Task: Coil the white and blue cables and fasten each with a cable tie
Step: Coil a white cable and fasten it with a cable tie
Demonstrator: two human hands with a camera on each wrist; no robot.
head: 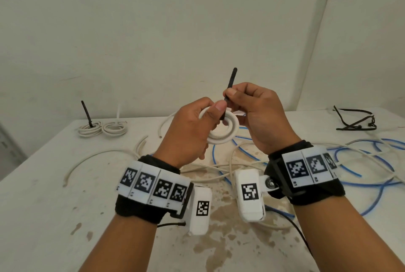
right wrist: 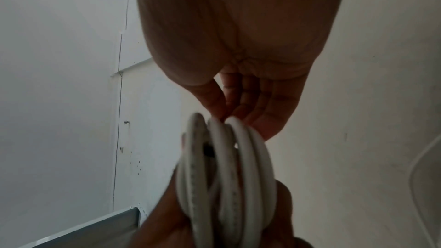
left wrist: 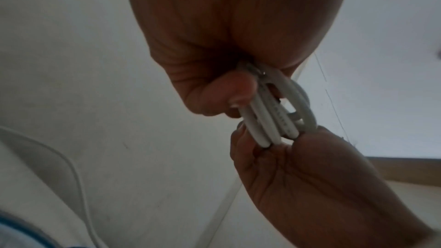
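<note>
My left hand (head: pixel 192 131) grips a coil of white cable (head: pixel 221 133) above the middle of the table; the same coil (left wrist: pixel 274 116) shows edge-on in the left wrist view and fills the lower middle of the right wrist view (right wrist: pixel 229 176). A black cable tie (head: pixel 230 85) runs through the coil and sticks upward. My right hand (head: pixel 247 107) pinches the tie between thumb and forefinger just above the coil. Loose blue cable (head: pixel 355 168) and loose white cable (head: pixel 221 171) lie tangled on the table under and right of my hands.
Two tied white coils (head: pixel 103 128) sit at the table's far left, one with a black tie standing up. Spare black cable ties (head: pixel 355 121) lie at the far right. A loose white cable (head: pixel 87 160) curves at left. Brown stains mark the white table (head: pixel 43 206) near me.
</note>
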